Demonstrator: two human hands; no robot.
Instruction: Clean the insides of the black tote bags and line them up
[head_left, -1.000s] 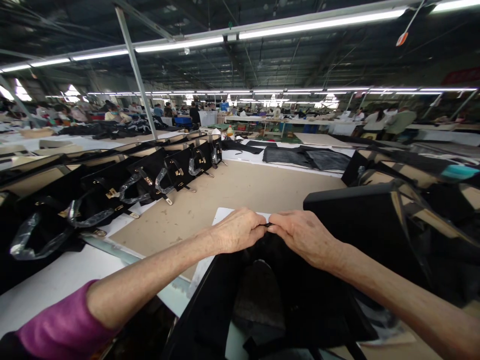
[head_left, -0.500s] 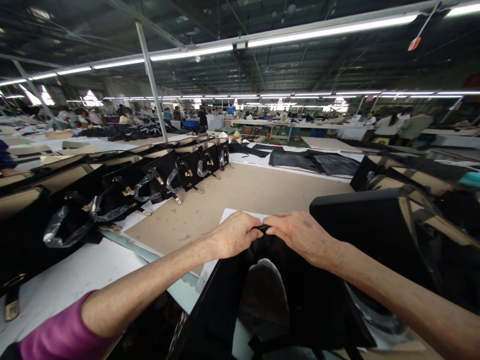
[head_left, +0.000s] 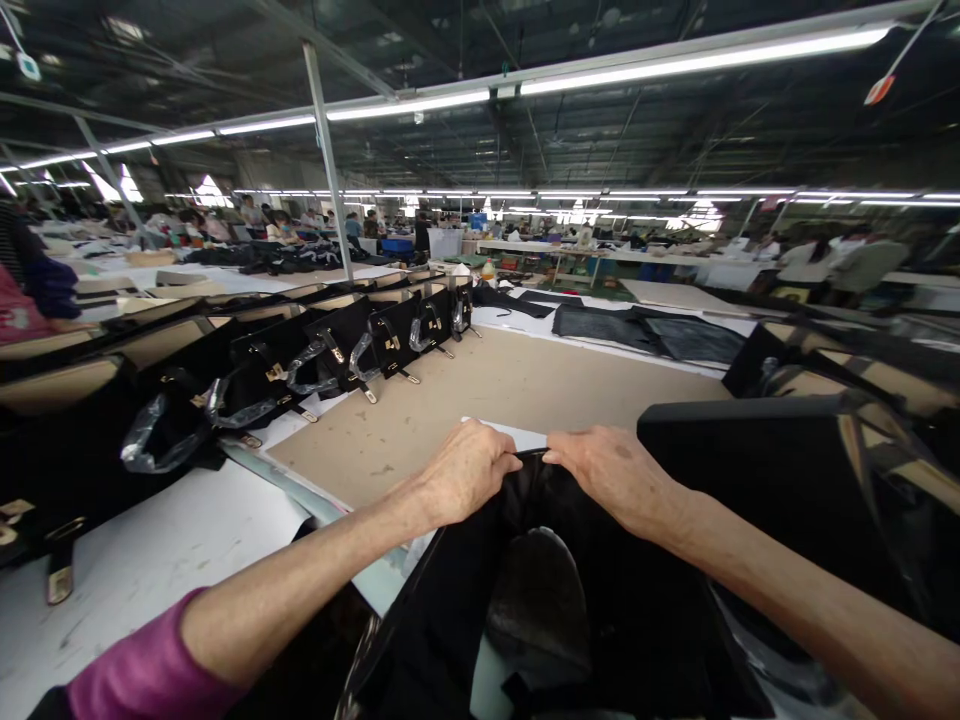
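Note:
Right in front of me is a black handbag (head_left: 645, 610), its far upper edge pinched by both hands. My left hand (head_left: 472, 468) grips that edge between thumb and bent fingers. A short way to the right, my right hand (head_left: 604, 470) pinches the same edge, and a strip of dark edge shows between the two. Below them, a dark rounded piece (head_left: 538, 600) shows against the bag. The lower part of the bag runs out of view.
On the left stands a row of black handbags (head_left: 330, 345) with plastic-wrapped handles. A large black bag (head_left: 742, 460) and others stand at right. Beige board (head_left: 465, 375) covers the table, with dark flat pieces (head_left: 652, 330) behind it. A metal post (head_left: 330, 170) rises at left; people work farther off.
My hands have moved slightly apart along the bag's edge, so more of it shows between them. The view has turned a little to the left.

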